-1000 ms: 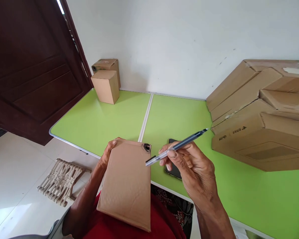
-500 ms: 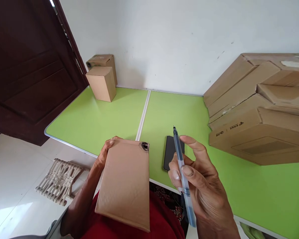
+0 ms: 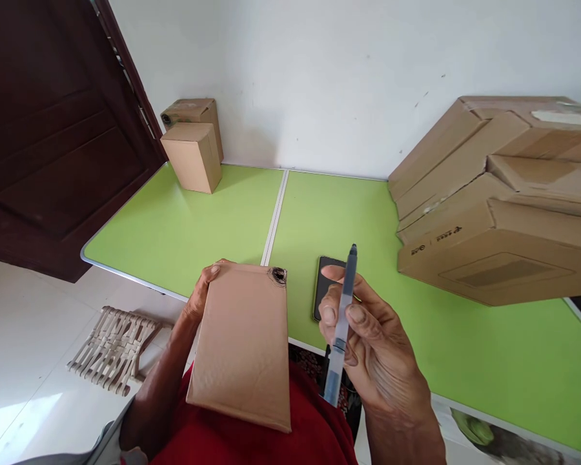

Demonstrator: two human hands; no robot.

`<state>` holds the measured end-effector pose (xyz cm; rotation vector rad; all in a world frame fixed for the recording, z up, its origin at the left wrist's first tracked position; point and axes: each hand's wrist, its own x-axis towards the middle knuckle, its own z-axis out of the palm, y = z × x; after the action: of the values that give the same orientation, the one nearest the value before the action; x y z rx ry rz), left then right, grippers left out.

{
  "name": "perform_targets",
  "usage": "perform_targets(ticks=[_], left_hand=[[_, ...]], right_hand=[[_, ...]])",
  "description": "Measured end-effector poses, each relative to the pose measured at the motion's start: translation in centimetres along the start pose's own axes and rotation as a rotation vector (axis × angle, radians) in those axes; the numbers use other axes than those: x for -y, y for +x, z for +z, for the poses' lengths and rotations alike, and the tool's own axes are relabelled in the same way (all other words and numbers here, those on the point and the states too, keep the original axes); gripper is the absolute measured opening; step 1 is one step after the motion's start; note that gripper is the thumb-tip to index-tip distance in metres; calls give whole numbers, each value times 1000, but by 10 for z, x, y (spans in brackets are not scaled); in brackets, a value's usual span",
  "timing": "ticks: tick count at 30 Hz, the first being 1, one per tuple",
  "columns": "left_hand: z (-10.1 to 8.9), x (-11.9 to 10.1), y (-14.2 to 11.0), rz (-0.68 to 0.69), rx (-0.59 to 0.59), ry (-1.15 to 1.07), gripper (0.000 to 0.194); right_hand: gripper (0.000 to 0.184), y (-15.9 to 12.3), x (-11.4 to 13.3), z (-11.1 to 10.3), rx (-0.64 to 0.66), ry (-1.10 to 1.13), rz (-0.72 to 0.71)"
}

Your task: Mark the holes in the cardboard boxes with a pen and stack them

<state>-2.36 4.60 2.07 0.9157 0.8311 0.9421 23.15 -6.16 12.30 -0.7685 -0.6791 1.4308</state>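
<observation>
My left hand (image 3: pixel 204 289) grips the upper left edge of a flat brown cardboard box (image 3: pixel 242 349), its thumb on the front and the other fingers hidden behind. Black scribbled ink (image 3: pixel 277 276) marks the box's top right corner. The box tilts above my lap at the table's front edge. To its right, my right hand (image 3: pixel 372 342) pinches a pen (image 3: pixel 343 323) with a clear grey barrel between thumb and fingers. The pen stands nearly upright, dark end up, apart from the box. Partly behind the right hand, a black phone (image 3: pixel 322 287) lies on the table.
On the green folding table (image 3: pixel 213 226), a small cardboard box (image 3: pixel 191 158) stands at the back left before another box (image 3: pixel 196 110). Several large cartons (image 3: pixel 465 245) lean at the right. A woven stool (image 3: pixel 113 349) is on the floor at left, near a dark door (image 3: pixel 53 142).
The pen has turned in my right hand from slanting up to the right to nearly upright. My left hand keeps its hold on the box. The view has shifted slightly.
</observation>
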Motion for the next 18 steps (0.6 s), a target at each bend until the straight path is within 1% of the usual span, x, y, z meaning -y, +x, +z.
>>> perform_targets(ticks=[2,4,6,8,9,10,11,13,14,15,16,18], left_hand=[[2,-2,0,19,-17,3,49],[4,-3,-1,41,-33,4,51],[6,-5,-3,59,-52,14,49],[9,-7,-4,79,-81,32,46],[10,-7,-5,91,-93,41,45],[11,-7,-6,103,-102,47,44],[12,-7,-6,113,-107,50,44],[12,-7,-6,120,-102,48,44],[11,-7,-6,121,-100,48,44],[10,-7,-5,120,-99,49,43],[9,-7,-4,117,-96,50,43],[7,-6,-3,111,-84,48,42]], right_hand=[[35,1,-1,1,-9,7,-6],[39,1,-2,0,-26,11,-6],[48,1,-4,0,-59,5,9],[64,0,-6,-1,-119,-16,12],[70,0,-7,-1,-145,-32,12],[68,-1,-8,-2,-160,-47,9],[59,-1,-8,-2,-160,-60,4],[33,-2,-9,-3,-114,-68,4],[23,-2,-9,-4,-86,-62,9],[20,-2,-9,-5,-69,-52,7],[21,-3,-10,-5,-63,-41,-2],[20,-3,-10,-6,-85,-26,-33]])
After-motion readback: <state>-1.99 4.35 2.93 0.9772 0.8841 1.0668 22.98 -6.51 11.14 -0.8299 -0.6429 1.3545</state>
